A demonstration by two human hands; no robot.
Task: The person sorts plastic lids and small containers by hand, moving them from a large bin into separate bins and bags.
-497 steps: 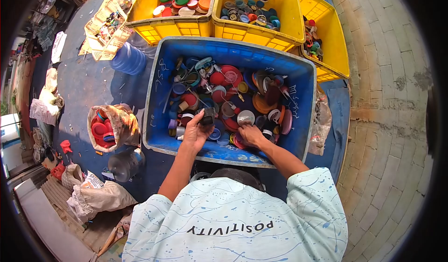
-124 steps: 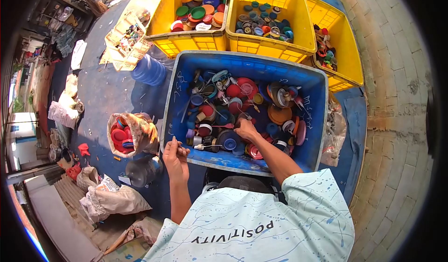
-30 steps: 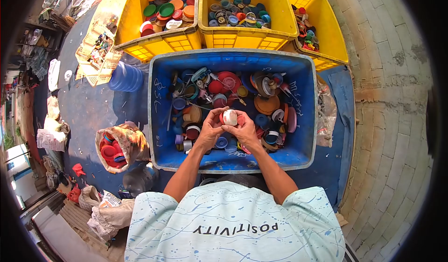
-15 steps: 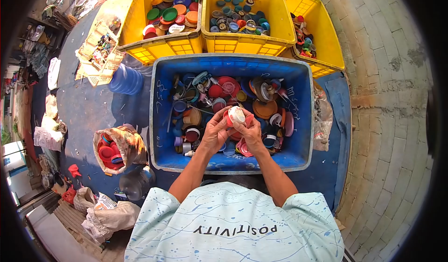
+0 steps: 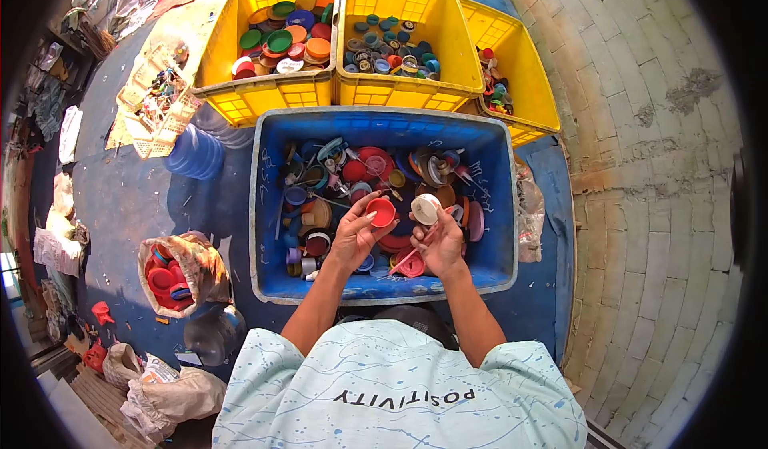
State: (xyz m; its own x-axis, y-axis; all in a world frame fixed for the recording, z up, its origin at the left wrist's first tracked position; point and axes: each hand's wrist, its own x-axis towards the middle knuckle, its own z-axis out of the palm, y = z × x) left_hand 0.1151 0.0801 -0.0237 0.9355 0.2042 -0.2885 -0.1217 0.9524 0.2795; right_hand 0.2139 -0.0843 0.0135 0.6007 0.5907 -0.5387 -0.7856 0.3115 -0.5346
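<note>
Over the blue crate, my left hand grips a round red cap, its hollow side facing up. To the right, my right hand holds a white round cap between thumb and fingers. The two caps are apart. Beneath both hands lie mixed lids and caps in the crate, among them a large red lid and a pink-red one.
Yellow crates with sorted-looking lids and caps stand beyond the blue crate. At left are a sack of red caps, a clear blue bottle and a cream basket. A block wall runs along the right.
The red and white pieces, together between both hands before, are now apart, one in each hand. My hands have separated. The whole view has shifted slightly.
</note>
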